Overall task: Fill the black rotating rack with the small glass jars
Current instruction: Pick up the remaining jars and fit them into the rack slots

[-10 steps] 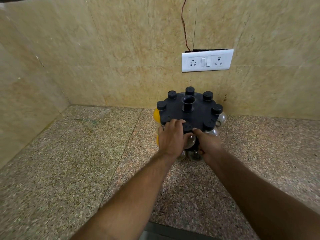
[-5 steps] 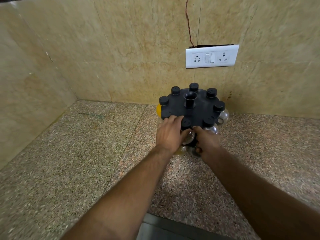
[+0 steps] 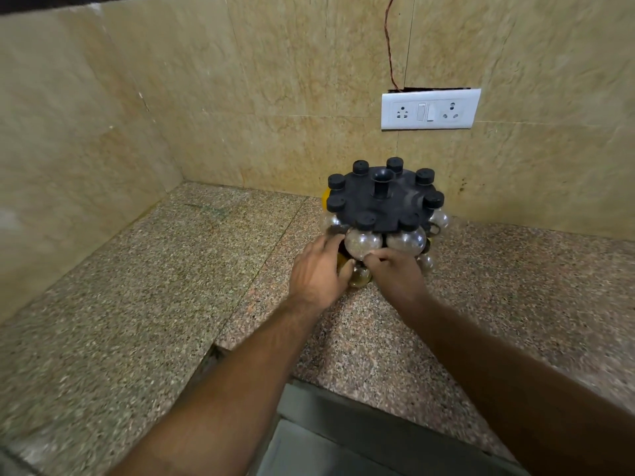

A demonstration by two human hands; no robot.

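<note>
The black rotating rack (image 3: 381, 204) stands on the counter near the back wall, with several black-capped small glass jars hanging round its top disc. One round jar (image 3: 363, 243) hangs at the front, and another (image 3: 407, 240) hangs to its right. Below them a lower jar (image 3: 360, 278) sits between my hands. My left hand (image 3: 318, 273) lies against the rack's left side, fingers fairly straight and thumb beside the lower jar. My right hand (image 3: 395, 274) has its fingers curled and pinches at the top of that lower jar. The lower tier is mostly hidden.
The speckled granite counter (image 3: 154, 286) runs left and forward to its front edge (image 3: 343, 389). Beige tiled walls close the back and left. A white switch and socket plate (image 3: 430, 109) with a red wire above it is on the back wall.
My left hand has slid down from the rack's top disc to its left side. Both hands now sit lower, around the lower jar, and the front upper jar is uncovered.
</note>
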